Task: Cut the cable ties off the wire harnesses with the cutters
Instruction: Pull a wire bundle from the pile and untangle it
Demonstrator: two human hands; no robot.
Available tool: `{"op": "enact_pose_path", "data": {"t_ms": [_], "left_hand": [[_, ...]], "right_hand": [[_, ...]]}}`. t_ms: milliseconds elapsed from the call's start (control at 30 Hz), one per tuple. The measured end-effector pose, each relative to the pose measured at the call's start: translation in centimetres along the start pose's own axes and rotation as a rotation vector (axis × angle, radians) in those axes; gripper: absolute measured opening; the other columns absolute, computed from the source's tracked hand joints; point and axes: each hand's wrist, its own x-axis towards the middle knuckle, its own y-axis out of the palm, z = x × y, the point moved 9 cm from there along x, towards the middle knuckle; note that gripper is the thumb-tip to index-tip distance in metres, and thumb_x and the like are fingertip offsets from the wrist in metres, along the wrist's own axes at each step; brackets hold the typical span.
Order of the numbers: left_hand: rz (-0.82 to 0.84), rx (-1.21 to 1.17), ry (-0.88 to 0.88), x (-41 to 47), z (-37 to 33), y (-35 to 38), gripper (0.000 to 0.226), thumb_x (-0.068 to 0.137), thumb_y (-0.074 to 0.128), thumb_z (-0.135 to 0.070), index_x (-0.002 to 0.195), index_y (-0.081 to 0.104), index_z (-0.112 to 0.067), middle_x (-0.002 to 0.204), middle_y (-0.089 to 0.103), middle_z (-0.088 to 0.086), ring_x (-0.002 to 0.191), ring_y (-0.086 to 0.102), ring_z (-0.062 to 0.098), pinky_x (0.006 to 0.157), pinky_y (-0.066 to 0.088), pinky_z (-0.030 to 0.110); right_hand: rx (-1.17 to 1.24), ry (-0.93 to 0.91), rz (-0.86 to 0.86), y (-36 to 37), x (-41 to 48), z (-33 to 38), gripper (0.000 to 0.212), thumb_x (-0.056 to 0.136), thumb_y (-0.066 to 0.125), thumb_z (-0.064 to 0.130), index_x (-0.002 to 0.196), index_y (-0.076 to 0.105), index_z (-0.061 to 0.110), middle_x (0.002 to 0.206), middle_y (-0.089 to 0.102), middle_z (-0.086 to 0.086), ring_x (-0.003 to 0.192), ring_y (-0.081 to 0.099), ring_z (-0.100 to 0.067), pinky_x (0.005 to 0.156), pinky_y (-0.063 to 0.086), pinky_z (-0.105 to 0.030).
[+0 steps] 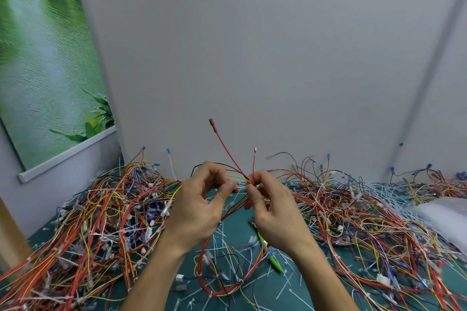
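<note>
Harness [230,153] pinched between left hand [194,207] and right hand [273,209]

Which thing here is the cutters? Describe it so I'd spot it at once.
Find the teal table; near its middle, just under the person's right hand, the cutters lie among snipped white cable ties. Their bright green handles are far thicker than any wire around them.

Bare left hand [195,209], bare right hand [274,209], bare forearms [156,272], short nails [224,195]
</note>
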Motion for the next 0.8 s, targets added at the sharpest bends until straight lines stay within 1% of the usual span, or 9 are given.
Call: {"op": "enact_pose_path", "data": {"t_ms": [100, 167, 300, 400, 467, 533, 600, 700, 800], "left_hand": [[-0.028, -0.055, -0.017, 0.0, 0.1, -0.2, 0.022, 0.091, 0.07, -0.024, 0.088, 0.052, -0.036, 0.087, 0.07, -0.004, 0.088, 0.073, 0.017, 0.079, 0.057, 0.022], [-0.051, -0.08, -0.038, 0.1, 0.3, -0.6, 0.023, 0.09, 0.07, -0.025, 0.088, 0.049, -0.036, 0.089, 0.072, -0.001, 0.087, 0.074, 0.018, 0.078, 0.058, 0.025], [-0.082, -0.103, -0.065, 0.4, 0.5, -1.6, 0.027, 0.085, 0.073, -0.036, 0.095, 0.049, -0.031, 0.092, 0.076, 0.004, 0.079, 0.075, 0.022, 0.072, 0.061, 0.028], [-0.108, -0.172, -0.062, 0.8, 0.6, -3.2, 0.023, 0.087, 0.074, -0.025, 0.096, 0.052, -0.025, 0.091, 0.077, 0.009, 0.069, 0.073, 0.025, 0.058, 0.057, 0.023], [-0.144, -0.247, -0.077, 1.0, 1.1, -5.0, 0.02, 0.089, 0.072, -0.016, 0.097, 0.054, -0.018, 0.091, 0.076, 0.013, 0.065, 0.07, 0.026, 0.052, 0.055, 0.027], [-0.158, -0.31, -0.107, 1.1, 1.7, -6.4, 0.015, 0.088, 0.07, -0.013, 0.097, 0.058, -0.013, 0.09, 0.074, 0.015, 0.064, 0.068, 0.026, 0.051, 0.054, 0.028], [-0.138, -0.317, -0.129, 1.1, 1.9, -6.7, 0.01, 0.088, 0.07, -0.013, 0.097, 0.064, -0.011, 0.089, 0.074, 0.016, 0.066, 0.068, 0.027, 0.052, 0.054, 0.029], [-0.046, -0.296, -0.137, 1.0, 1.0, -5.1, 0.014, 0.091, 0.069, -0.019, 0.102, 0.071, -0.011, 0.089, 0.074, 0.017, 0.068, 0.068, 0.03, 0.054, 0.055, 0.032], [0.14, -0.245, -0.188, 0.4, 0.2, -1.7, 0.022, 0.093, 0.07, -0.035, 0.099, 0.077, -0.015, 0.088, 0.076, 0.012, 0.07, 0.07, 0.029, 0.056, 0.056, 0.031]], "right_hand": [[-0.009, 0.002, 0.028, 0.2, -0.1, 0.3, 0.01, 0.106, 0.055, 0.018, 0.097, 0.055, 0.021, 0.081, 0.063, 0.001, 0.08, 0.065, -0.019, 0.07, 0.052, -0.039], [-0.015, 0.001, 0.036, 0.0, -0.1, 0.3, 0.011, 0.107, 0.054, 0.019, 0.096, 0.054, 0.021, 0.08, 0.063, 0.001, 0.078, 0.064, -0.019, 0.069, 0.051, -0.039], [0.072, 0.046, 0.081, -0.4, 0.0, -0.1, 0.013, 0.108, 0.052, 0.021, 0.095, 0.056, 0.019, 0.076, 0.059, 0.011, 0.069, 0.053, -0.01, 0.064, 0.046, -0.031], [0.309, 0.126, 0.03, -1.4, 0.4, -0.9, 0.016, 0.108, 0.049, 0.013, 0.098, 0.061, 0.009, 0.083, 0.069, 0.004, 0.078, 0.062, -0.01, 0.075, 0.054, -0.032], [0.59, 0.202, -0.032, -2.4, 0.6, -1.9, 0.016, 0.107, 0.049, 0.011, 0.099, 0.061, 0.003, 0.082, 0.07, -0.002, 0.08, 0.069, -0.017, 0.074, 0.058, -0.03], [0.754, 0.258, -0.086, -3.3, 0.7, -2.9, 0.018, 0.101, 0.055, 0.019, 0.102, 0.062, 0.002, 0.078, 0.067, -0.004, 0.074, 0.068, -0.021, 0.071, 0.057, -0.032], [0.8, 0.295, -0.149, -4.0, 0.8, -3.9, 0.028, 0.093, 0.062, 0.026, 0.113, 0.064, 0.006, 0.077, 0.068, -0.005, 0.071, 0.068, -0.019, 0.07, 0.056, -0.031], [0.824, 0.307, -0.199, -4.0, 0.8, -4.7, 0.038, 0.09, 0.065, 0.027, 0.125, 0.055, 0.019, 0.079, 0.073, -0.007, 0.069, 0.07, -0.018, 0.067, 0.059, -0.028], [0.727, 0.251, -0.156, -3.7, 0.8, -4.0, 0.019, 0.099, 0.059, 0.02, 0.117, 0.066, 0.02, 0.079, 0.071, -0.005, 0.072, 0.068, -0.016, 0.07, 0.057, -0.028]]}}
